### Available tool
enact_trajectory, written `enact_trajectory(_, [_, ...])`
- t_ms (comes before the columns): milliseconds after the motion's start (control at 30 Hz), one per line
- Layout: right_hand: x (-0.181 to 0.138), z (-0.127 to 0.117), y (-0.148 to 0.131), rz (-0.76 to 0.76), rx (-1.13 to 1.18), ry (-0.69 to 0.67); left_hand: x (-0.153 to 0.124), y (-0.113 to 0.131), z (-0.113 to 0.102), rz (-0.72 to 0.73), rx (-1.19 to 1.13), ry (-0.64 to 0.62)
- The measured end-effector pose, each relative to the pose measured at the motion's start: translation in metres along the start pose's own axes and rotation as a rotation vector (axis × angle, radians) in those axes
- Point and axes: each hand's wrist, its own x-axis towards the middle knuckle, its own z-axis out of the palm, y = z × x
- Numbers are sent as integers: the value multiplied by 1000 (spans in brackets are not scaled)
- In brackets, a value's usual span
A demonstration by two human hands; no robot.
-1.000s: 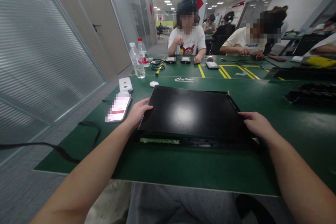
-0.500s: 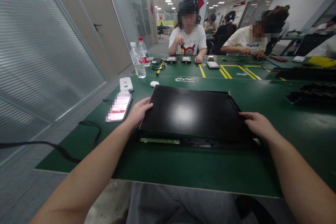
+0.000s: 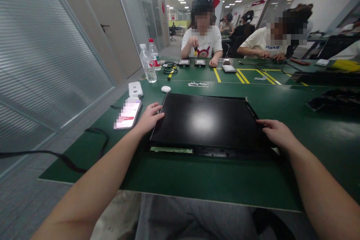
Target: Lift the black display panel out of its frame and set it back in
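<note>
A glossy black LCD panel (image 3: 194, 120) lies on a black back frame (image 3: 225, 152) on the green table in front of me. My left hand (image 3: 150, 117) is at the panel's left edge, thumb on the edge and fingers along the side; its fingertips are partly hidden. At the right edge, my right hand (image 3: 277, 133) grips the panel and frame side, index finger stretched along the rim and the lower fingers hidden. Along the near side, a strip of green circuit board (image 3: 171, 150) shows in the frame below the panel.
Left of the panel lie a lit phone (image 3: 128, 114) and a white power bank (image 3: 135, 89). A white oval case (image 3: 166, 89) sits behind it, near two water bottles (image 3: 148, 63). Across the table, a person (image 3: 201, 41) holds a screwdriver over hard drives (image 3: 200, 63). Dark parts (image 3: 334, 101) lie right.
The panel's left side has come down, so it lies flatter on the frame. My left hand moved slightly down with it, its fingers a little more spread. My right hand has barely moved.
</note>
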Motion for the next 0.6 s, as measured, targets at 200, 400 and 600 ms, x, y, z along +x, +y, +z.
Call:
enact_trajectory(200, [-6,-2,-8,63,17,-19,0,-5,2,48,194,-57])
enact_trajectory(400, [-15,-4,-18,109,147,4,-3,-7,2,95,271,-81])
enact_trajectory(600, [-23,-7,-29,163,172,15,-4,-7,3,116,308,-102])
